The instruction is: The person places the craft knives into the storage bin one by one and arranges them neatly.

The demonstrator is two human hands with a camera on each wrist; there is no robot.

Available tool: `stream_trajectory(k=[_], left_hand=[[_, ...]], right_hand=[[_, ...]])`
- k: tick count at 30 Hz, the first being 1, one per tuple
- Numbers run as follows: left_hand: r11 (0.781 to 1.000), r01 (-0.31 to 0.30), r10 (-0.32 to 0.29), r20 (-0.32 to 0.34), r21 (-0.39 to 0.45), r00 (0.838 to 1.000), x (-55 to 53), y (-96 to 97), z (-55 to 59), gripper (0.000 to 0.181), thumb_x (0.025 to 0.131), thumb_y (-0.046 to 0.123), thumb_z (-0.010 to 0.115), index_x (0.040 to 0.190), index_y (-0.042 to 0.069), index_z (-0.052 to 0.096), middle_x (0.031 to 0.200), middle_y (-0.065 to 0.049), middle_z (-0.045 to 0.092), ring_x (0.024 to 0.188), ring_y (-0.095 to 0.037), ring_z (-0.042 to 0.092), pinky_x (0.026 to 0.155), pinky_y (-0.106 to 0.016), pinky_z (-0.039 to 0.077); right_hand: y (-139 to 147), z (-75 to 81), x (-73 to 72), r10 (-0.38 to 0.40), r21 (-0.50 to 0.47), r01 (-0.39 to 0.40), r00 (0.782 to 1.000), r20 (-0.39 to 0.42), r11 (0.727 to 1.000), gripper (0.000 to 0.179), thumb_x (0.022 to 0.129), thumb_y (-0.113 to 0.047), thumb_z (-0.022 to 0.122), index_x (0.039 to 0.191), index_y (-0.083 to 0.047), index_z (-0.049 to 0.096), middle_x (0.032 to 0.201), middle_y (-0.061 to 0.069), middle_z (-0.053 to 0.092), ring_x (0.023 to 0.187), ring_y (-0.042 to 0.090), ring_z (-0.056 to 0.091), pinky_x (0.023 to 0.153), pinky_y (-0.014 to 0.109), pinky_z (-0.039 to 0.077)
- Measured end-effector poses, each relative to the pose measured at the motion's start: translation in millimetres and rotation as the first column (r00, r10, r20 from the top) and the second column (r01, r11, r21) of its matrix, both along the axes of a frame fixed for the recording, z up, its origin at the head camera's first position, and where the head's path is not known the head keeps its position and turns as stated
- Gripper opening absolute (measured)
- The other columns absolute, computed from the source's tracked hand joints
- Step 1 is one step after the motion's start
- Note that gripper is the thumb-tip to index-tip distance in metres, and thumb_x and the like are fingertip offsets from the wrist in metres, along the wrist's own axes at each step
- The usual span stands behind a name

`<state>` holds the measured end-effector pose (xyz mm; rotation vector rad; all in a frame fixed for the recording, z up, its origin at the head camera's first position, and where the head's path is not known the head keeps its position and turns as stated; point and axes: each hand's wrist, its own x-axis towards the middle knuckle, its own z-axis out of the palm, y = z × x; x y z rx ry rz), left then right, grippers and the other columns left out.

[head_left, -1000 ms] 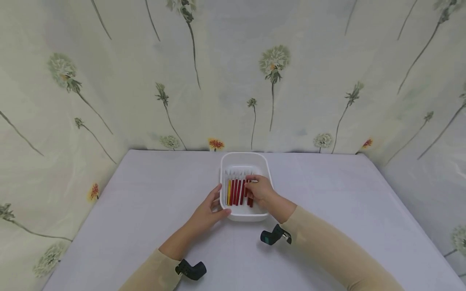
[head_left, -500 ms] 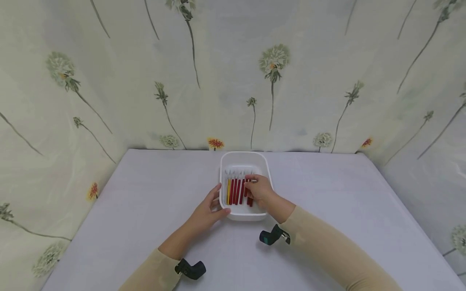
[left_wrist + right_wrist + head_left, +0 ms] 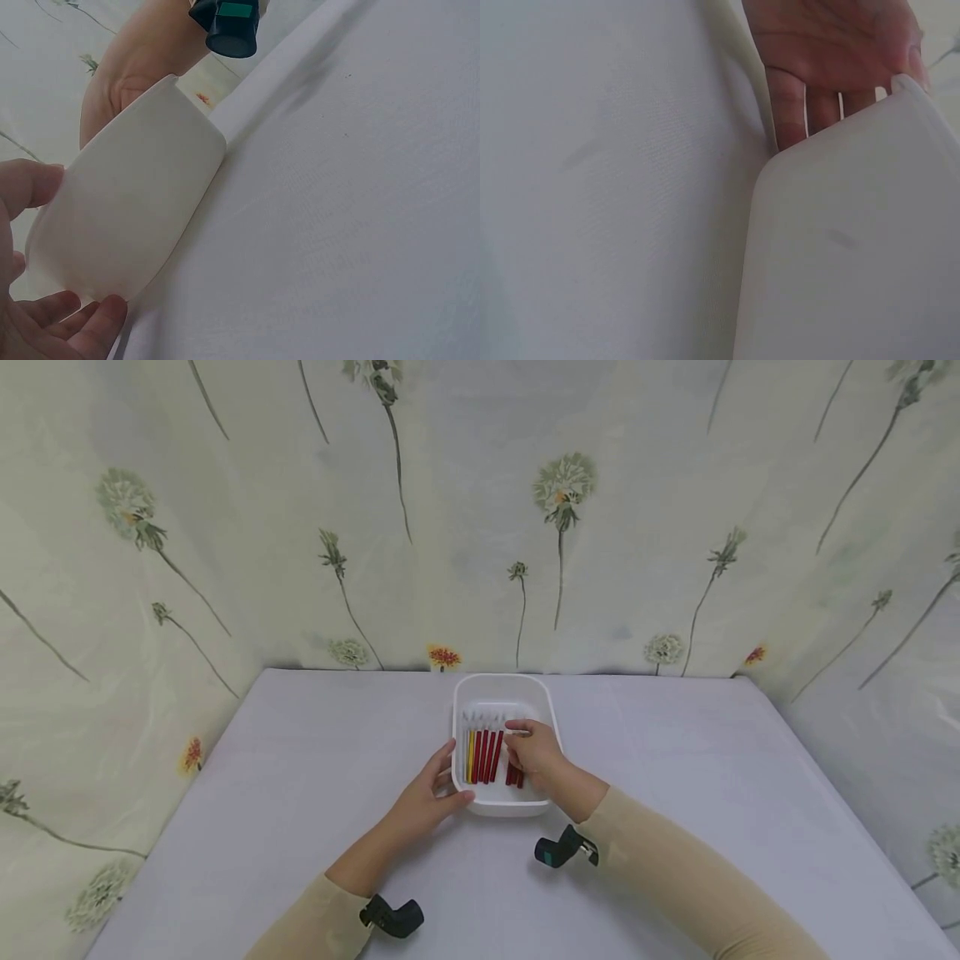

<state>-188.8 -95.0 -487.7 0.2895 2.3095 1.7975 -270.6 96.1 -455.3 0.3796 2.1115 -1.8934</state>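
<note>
A white plastic tray (image 3: 507, 808) stands on the table, with a row of slim red pen-like sticks (image 3: 486, 757) in it. Their upper ends are clear or whitish. One yellow stick (image 3: 471, 757) lies near the row's left end. My left hand (image 3: 427, 800) grips the tray's near left corner, thumb at the rim and fingers against the outer wall (image 3: 127, 195). Inside the tray's right side, my right hand (image 3: 536, 753) pinches at a red stick, its fingertips partly hiding it. Other red sticks (image 3: 514, 777) show just below those fingers. Both wrist views show mainly the tray's outside.
A pale cloth covers the table (image 3: 675, 760). Behind and beside it hangs a curtain (image 3: 465, 527) printed with dandelions. A small black camera is strapped on each wrist, one on the left (image 3: 393, 917) and one on the right (image 3: 558, 847).
The red stick at my right fingertips has come down, its lower end now level with its neighbours. The red sticks below that hand have shifted slightly. My left hand stays on the tray.
</note>
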Motion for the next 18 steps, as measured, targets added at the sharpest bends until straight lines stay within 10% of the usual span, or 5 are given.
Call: stream_trajectory(k=[18], left_hand=[[1.0, 0.007, -0.007, 0.006, -0.002, 1.0, 0.2, 1.7, -6.5, 0.083, 0.084, 0.023, 0.068, 0.148, 0.024, 0.015, 0.148, -0.011, 0.028, 0.131, -0.029, 0.036, 0.097, -0.045, 0.041]], right_hand=[[17, 16.7, 8.4, 0.129, 0.005, -0.129, 0.991, -0.04, 0.992, 0.037, 0.092, -0.012, 0.055, 0.129, -0.012, 0.051, 0.113, 0.02, 0.052, 0.074, 0.019, 0.052, 0.066, 0.026, 0.049]])
